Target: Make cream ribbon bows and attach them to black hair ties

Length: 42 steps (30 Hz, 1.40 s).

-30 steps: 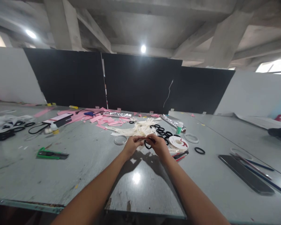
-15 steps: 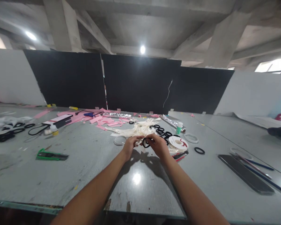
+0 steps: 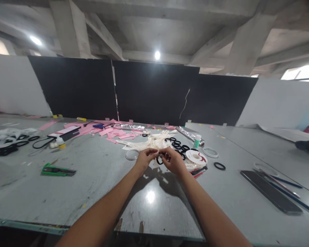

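Note:
My right hand [image 3: 173,160] pinches a black ring [image 3: 158,160], which hangs under its fingertips. Right beside it, my left hand [image 3: 145,161] has its thumb and fingers pressed together on what looks like a bit of cream ribbon at the ring's top; the fingers partly hide it. Just beyond both hands lies a tangled heap of cream printed ribbon [image 3: 159,139]. To the heap's right are several more black rings [image 3: 176,144]. A white ribbon spool [image 3: 194,156] lies close to my right wrist, with a red and black cutter [image 3: 198,171] below it.
A green cutter [image 3: 58,170] and a small glue bottle [image 3: 60,142] lie to the left. Pink paper scraps [image 3: 109,132] spread behind. Rightward are a glue stick [image 3: 197,141], a lone black ring [image 3: 219,166], a clear ring [image 3: 210,152] and a dark flat case [image 3: 269,190] with pens.
My fingertips have drawn closer together at the top of the black ring. The ring has tilted and sits a little lower behind my right fingers. The view has barely shifted.

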Motion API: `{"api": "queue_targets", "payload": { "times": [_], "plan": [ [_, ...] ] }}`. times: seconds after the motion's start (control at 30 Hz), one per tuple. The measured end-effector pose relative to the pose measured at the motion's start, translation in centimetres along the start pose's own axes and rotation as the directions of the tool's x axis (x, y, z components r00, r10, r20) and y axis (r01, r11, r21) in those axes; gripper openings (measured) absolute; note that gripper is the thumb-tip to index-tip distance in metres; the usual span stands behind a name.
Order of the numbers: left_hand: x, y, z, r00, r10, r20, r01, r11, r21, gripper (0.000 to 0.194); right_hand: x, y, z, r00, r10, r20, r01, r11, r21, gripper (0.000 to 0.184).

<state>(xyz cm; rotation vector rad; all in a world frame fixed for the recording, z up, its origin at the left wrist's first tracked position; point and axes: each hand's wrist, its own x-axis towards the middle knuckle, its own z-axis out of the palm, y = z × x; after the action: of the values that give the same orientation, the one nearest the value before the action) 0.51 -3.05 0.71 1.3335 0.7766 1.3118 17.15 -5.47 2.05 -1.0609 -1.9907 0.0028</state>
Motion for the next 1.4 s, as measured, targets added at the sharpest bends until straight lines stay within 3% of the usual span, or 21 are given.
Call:
{"api": "queue_targets", "payload": {
  "times": [0.17, 0.37, 0.57, 0.7, 0.8, 0.97, 1.1, 1.3, 1.4],
  "plan": [
    [0.1, 0.2, -0.1, 0.998, 0.044, -0.037, -0.043, 0.999, 0.003, 0.042, 0.4, 0.4, 0.2, 0.987, 0.098, -0.126, -0.098, 0.995, 0.007, 0.027],
    [0.1, 0.2, -0.3, 0.999, 0.035, 0.04, -0.039, 0.995, 0.093, 0.046, 0.9, 0.6, 1.0, 0.966, 0.258, 0.036, -0.258, 0.93, 0.261, 0.018],
    [0.3, 0.1, -0.7, 0.969, 0.078, 0.235, -0.153, 0.934, 0.323, 0.033, 1.1, 0.3, 0.4, 0.945, 0.311, 0.097, -0.326, 0.893, 0.311, 0.019],
    [0.2, 0.3, -0.9, 0.98, 0.084, 0.183, -0.159, 0.882, 0.444, 0.029, 1.0, 0.7, 0.7, 0.935, 0.305, 0.179, -0.352, 0.853, 0.386, 0.022],
    [0.2, 0.3, -1.0, 0.992, 0.037, 0.125, -0.087, 0.899, 0.429, 0.033, 0.9, 1.0, 1.1, 0.934, 0.298, 0.199, -0.354, 0.85, 0.389, 0.028],
    [0.5, -0.2, -1.2, 0.99, 0.038, 0.136, -0.089, 0.917, 0.389, 0.031, 0.8, 0.9, 1.3, 0.945, 0.307, 0.116, -0.328, 0.875, 0.355, 0.024],
    [0.8, -1.0, -1.2, 0.992, -0.005, 0.127, -0.037, 0.943, 0.33, 0.036, 0.9, 0.6, 1.2, 0.942, 0.304, 0.144, -0.335, 0.877, 0.343, 0.021],
    [0.6, -0.3, -1.1, 0.998, -0.047, 0.033, 0.042, 0.989, 0.143, 0.043, 0.8, 0.8, 0.9, 0.97, 0.231, 0.076, -0.243, 0.936, 0.255, 0.022],
    [0.6, 0.4, -1.1, 0.999, -0.05, -0.005, 0.05, 0.998, 0.023, 0.043, 0.9, 1.1, 0.7, 0.97, 0.226, 0.094, -0.244, 0.923, 0.299, 0.025]
  ]
}}
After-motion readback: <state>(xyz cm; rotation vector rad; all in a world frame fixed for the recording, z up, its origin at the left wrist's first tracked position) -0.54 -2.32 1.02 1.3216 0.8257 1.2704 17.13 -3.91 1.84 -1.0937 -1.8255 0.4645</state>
